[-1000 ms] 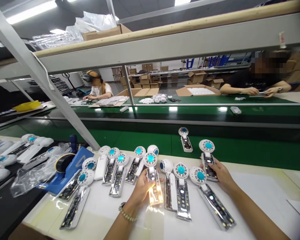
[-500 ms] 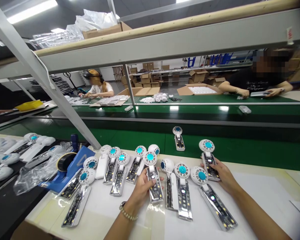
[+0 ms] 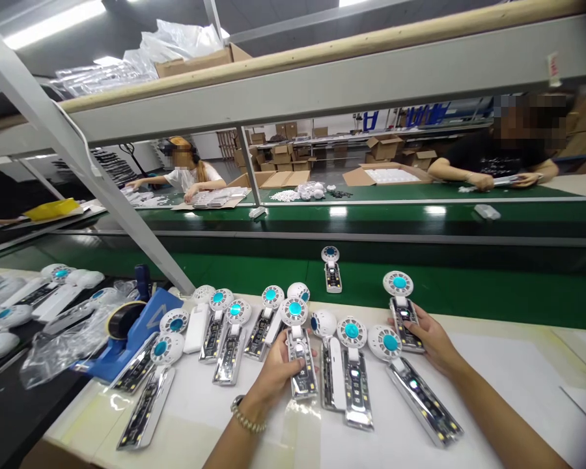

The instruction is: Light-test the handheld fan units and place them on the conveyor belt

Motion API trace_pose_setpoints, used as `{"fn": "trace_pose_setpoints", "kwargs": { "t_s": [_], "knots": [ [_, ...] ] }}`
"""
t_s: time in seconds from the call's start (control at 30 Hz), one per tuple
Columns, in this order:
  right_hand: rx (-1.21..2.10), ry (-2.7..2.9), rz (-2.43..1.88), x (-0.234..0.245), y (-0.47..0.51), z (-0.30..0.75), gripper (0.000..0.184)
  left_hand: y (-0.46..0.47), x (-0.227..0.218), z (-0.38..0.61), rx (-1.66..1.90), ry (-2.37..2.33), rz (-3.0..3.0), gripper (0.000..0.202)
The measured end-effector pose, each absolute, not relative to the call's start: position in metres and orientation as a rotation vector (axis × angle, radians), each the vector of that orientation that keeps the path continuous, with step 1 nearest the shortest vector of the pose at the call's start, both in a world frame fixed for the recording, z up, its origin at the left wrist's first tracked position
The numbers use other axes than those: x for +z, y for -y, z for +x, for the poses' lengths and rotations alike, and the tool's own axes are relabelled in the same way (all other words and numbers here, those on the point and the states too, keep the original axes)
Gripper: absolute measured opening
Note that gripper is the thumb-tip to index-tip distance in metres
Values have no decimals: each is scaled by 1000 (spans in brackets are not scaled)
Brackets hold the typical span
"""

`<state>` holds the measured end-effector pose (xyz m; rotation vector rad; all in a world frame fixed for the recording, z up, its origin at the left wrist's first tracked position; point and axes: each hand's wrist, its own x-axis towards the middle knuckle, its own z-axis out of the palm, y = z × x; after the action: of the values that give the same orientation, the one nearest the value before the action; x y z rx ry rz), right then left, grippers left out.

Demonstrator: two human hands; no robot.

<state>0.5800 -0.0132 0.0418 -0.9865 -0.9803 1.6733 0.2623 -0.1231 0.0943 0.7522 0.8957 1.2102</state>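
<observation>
My left hand [image 3: 276,372] is closed around a handheld fan unit [image 3: 299,348] with a teal-centred round head and an exposed circuit board; its light is off. My right hand [image 3: 432,340] grips another such unit [image 3: 403,309] lying near the bench's far edge. Between my hands lie two more units [image 3: 354,371], one beside a white cover [image 3: 328,355], plus a long one [image 3: 417,391] by my right wrist. Several further units [image 3: 234,332] lie in a row to the left on the white bench [image 3: 512,384].
A single unit [image 3: 331,268] rides the green conveyor belt [image 3: 469,293] beyond the bench. A blue tape dispenser [image 3: 137,326] and plastic bags [image 3: 63,339] sit left, with more white units [image 3: 53,286]. Two people work across a second belt; cardboard boxes [image 3: 385,174] stand behind.
The unit in my left hand was lit bright yellow a second ago and is now dark. The lone unit on the conveyor has travelled left. My hands stayed on their units.
</observation>
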Motion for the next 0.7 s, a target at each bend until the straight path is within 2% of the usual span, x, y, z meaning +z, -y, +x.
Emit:
{"fn": "trace_pose_setpoints", "kwargs": {
  "t_s": [0.23,0.7],
  "knots": [
    [1647,961,-989,47,15,576,77,124,96,262,1207,-911,731,65],
    [1630,1022,-1024,47,14,577,87,123,96,262,1174,-925,757,64]
  ]
}}
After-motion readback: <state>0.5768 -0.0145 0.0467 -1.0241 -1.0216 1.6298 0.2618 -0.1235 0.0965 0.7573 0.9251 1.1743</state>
